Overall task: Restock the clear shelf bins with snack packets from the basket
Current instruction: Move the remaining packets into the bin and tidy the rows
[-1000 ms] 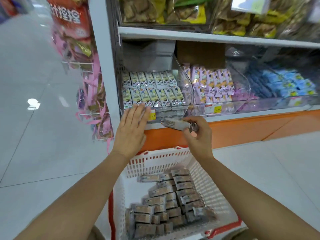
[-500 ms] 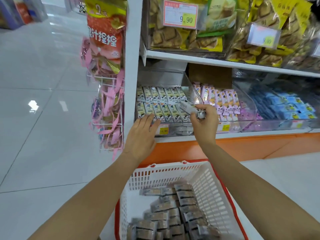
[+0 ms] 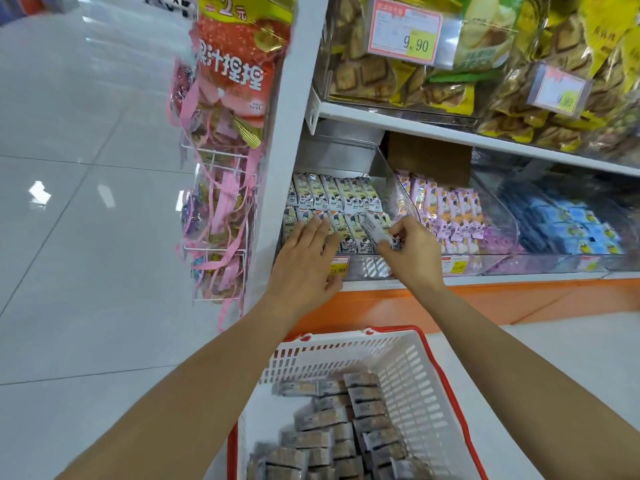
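Nearest, at the bottom of the view, a white plastic basket (image 3: 412, 382) with a red rim stands on the floor. Many grey-brown snack packets (image 3: 360, 410) lie in it in rough rows, mostly toward its right side.

Both bare forearms reach over the basket toward the lowest shelf. The left hand (image 3: 304, 261) is flat, with the fingers straight and close together. Its fingertips lie on the near row of packets in the leftmost clear bin (image 3: 367, 268), and its thumb is beside the yellow price tag (image 3: 337, 266) on the front of this bin. The right hand (image 3: 412, 251) pinches one snack packet (image 3: 375, 226) at its near end, between the thumb and the curled fingers. This packet is tilted, and its far end is over the right part of the near row in the same bin.

In this bin the stocked packets (image 3: 332, 195), pale with a small cartoon figure, stand in two rows, one near and one far. The next bin to the right holds pink packets (image 3: 446, 206), and the bin further right holds blue packets (image 3: 568, 223).

On the shelf above are bags of brown biscuits (image 3: 367, 74) behind a price label (image 3: 405, 32) that reads 9.90. To the left of the shelf post, a red snack bag (image 3: 235, 57) and pink ribbons hang on a wire rack over the shiny tiled floor (image 3: 86, 237).
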Demonstrator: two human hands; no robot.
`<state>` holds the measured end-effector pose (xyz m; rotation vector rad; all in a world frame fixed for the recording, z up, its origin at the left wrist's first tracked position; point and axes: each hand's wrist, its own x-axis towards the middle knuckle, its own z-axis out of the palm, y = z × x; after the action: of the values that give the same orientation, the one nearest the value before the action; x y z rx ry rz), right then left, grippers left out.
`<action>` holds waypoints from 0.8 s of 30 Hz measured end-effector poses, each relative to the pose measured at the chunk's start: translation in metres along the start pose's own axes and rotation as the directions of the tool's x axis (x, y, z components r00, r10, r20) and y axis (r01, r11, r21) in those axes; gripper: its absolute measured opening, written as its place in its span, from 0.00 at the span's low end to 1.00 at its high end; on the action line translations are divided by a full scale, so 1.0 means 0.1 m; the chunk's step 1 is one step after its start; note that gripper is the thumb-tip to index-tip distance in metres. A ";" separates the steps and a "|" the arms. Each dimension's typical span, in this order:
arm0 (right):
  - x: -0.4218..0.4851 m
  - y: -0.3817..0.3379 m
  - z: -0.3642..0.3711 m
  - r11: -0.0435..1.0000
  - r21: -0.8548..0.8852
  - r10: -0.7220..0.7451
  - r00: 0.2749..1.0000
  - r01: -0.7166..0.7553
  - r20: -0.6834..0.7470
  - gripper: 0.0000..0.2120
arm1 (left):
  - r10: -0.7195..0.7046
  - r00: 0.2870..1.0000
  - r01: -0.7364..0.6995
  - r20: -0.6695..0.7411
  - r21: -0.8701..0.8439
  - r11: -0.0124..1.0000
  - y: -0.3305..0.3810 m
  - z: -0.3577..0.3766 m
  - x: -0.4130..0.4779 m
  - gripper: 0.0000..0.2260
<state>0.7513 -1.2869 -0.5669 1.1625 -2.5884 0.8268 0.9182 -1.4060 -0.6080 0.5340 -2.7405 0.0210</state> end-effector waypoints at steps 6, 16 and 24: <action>0.22 -0.02 0.00 0.998 -0.055 0.008 1.000 -0.009 -0.022 0.12 | -0.003 0.999 0.004 0.042 -0.006 1.000 0.00 0.04 0.07 0.31; 0.82 -0.26 0.19 0.916 -0.388 -0.078 0.993 0.104 0.084 0.12 | -0.014 1.000 0.012 -0.027 -0.054 0.998 0.00 0.12 0.06 0.28; 0.86 -0.27 0.25 0.863 -0.480 -0.084 0.982 0.157 0.170 0.15 | -0.027 0.998 0.023 -0.055 -0.066 0.998 -0.01 0.16 0.06 0.27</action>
<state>0.7143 -1.3695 -0.5440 1.2338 -2.5731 0.0370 0.9080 -1.4108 -0.6209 0.5409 -2.6703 -0.0588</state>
